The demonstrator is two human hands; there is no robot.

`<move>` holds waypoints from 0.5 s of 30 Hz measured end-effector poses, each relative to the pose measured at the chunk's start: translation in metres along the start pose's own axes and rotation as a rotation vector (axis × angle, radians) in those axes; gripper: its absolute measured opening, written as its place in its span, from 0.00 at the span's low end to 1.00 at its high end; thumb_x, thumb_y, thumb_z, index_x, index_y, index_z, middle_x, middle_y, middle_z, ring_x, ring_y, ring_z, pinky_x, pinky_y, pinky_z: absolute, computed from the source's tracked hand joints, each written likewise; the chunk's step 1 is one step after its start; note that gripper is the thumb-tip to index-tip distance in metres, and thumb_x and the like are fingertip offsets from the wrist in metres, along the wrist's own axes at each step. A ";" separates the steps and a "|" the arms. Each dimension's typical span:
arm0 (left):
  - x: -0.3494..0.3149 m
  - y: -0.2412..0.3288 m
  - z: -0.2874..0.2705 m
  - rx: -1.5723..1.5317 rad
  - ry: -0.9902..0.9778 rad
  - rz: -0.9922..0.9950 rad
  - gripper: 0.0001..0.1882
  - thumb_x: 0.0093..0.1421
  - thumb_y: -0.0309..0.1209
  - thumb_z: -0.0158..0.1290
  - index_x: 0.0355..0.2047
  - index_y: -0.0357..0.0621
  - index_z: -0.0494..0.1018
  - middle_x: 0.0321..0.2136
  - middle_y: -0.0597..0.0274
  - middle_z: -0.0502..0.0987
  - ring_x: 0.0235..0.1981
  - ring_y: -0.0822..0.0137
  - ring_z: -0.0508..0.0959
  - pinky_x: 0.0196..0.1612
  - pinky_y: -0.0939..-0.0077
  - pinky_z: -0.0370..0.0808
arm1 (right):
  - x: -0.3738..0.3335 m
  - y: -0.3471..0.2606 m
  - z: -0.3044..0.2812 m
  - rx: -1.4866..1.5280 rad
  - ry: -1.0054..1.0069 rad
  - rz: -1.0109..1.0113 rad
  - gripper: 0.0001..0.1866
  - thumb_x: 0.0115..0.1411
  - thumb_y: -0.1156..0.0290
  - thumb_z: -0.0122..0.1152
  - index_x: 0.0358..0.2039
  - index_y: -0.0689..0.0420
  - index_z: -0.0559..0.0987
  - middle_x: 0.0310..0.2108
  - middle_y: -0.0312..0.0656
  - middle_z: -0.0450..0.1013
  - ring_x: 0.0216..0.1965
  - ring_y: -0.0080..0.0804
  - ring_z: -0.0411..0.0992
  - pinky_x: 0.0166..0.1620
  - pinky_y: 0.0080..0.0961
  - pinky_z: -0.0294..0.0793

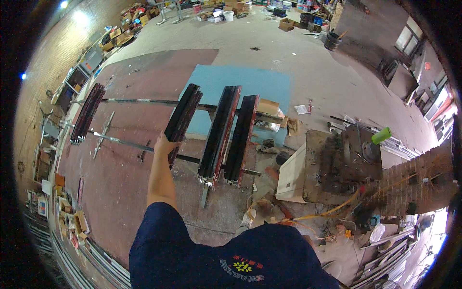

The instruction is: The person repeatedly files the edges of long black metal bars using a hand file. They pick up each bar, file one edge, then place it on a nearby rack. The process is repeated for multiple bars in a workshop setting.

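Note:
My left hand (165, 145) reaches out and grips the near part of a bundle of long dark metal profiles (184, 113), its fingers along the left side and the thumb toward the right. The bundle lies across two horizontal rack bars (122, 141). To its right, two more dark bundles with reddish sides, a middle one (220, 132) and a right one (242, 137), lie side by side on the same bars. A fourth bundle (88, 114) rests at the far left end. My right hand does not show.
At right stands a cluttered worktable (332, 164) with a green cylinder (381, 135) on it. A yellow hose (327, 213) runs over the floor nearby. A blue sheet (240, 74) lies beyond the bars. Cardboard boxes (72, 221) and long pale profiles (103, 260) line the left side.

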State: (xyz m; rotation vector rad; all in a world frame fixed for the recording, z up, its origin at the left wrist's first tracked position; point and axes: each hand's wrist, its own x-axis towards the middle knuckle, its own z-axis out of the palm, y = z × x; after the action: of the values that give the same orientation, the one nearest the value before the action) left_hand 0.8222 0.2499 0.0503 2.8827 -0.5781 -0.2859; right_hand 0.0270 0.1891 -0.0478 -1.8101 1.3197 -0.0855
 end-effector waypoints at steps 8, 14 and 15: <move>-0.028 0.017 -0.050 0.029 0.115 -0.038 0.53 0.43 0.59 0.65 0.63 0.44 0.58 0.52 0.46 0.73 0.54 0.49 0.73 0.52 0.55 0.73 | -0.012 -0.005 0.011 -0.009 0.024 0.063 0.11 0.58 0.64 0.58 0.36 0.55 0.81 0.38 0.49 0.75 0.43 0.49 0.74 0.43 0.36 0.74; -0.066 0.032 -0.108 -0.112 0.296 0.352 0.45 0.45 0.50 0.66 0.60 0.45 0.62 0.48 0.50 0.74 0.49 0.47 0.74 0.51 0.55 0.72 | 0.002 -0.084 -0.017 -0.246 -0.022 0.037 0.15 0.62 0.59 0.54 0.38 0.56 0.80 0.36 0.53 0.77 0.38 0.52 0.76 0.40 0.41 0.74; -0.073 0.023 -0.116 -0.163 0.332 0.464 0.45 0.45 0.48 0.67 0.60 0.45 0.62 0.48 0.50 0.74 0.49 0.47 0.74 0.51 0.55 0.71 | 0.002 -0.129 -0.031 -0.100 0.084 0.037 0.15 0.64 0.59 0.52 0.41 0.54 0.80 0.35 0.54 0.77 0.37 0.54 0.75 0.39 0.42 0.74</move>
State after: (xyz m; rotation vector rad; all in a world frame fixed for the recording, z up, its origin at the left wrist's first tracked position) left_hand 0.7739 0.2749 0.1786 2.4673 -1.0645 0.1999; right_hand 0.1075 0.1768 0.0568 -1.8824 1.4387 -0.0767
